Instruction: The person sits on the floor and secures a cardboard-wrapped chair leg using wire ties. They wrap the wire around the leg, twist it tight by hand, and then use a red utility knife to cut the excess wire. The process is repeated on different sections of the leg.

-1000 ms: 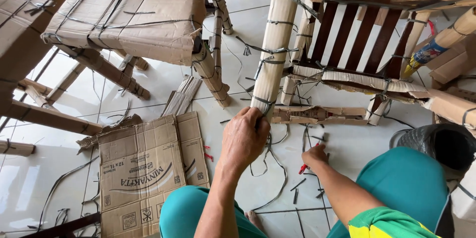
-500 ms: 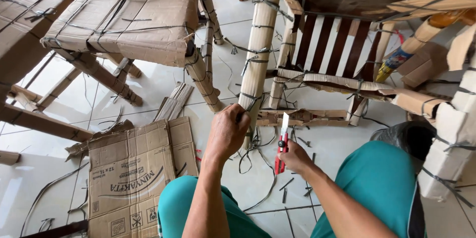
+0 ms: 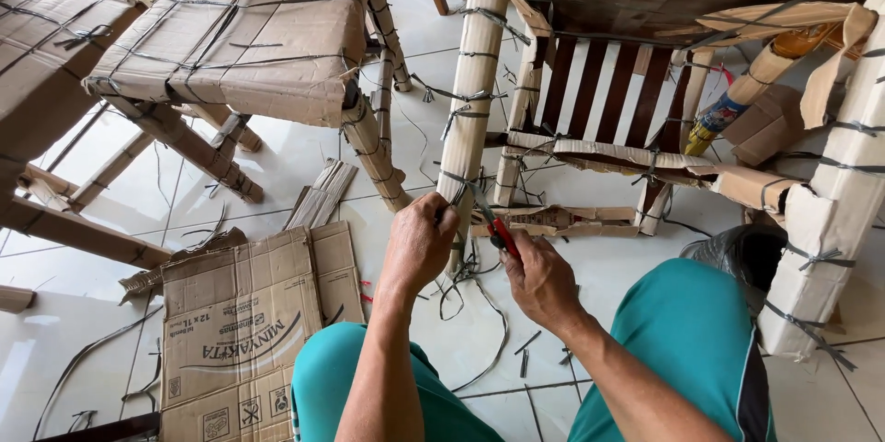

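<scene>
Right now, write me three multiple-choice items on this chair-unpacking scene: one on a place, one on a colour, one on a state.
1. Where does the flattened cardboard box lie?
A. on the floor beside the person's left knee
B. on the wrapped seat
C. in the black bag

2. What colour are the handles of the cutters in the right hand?
A. blue
B. red
C. yellow

3. What state is the chair leg that the left hand grips?
A. bare wood
B. painted white
C. wrapped in cardboard and bound with straps

Answers: 1 A, the box lies flat on the tiles left of the teal-clad knee. 2 B, red shows above the right fingers. 3 C, corrugated card and dark straps cover it.
</scene>
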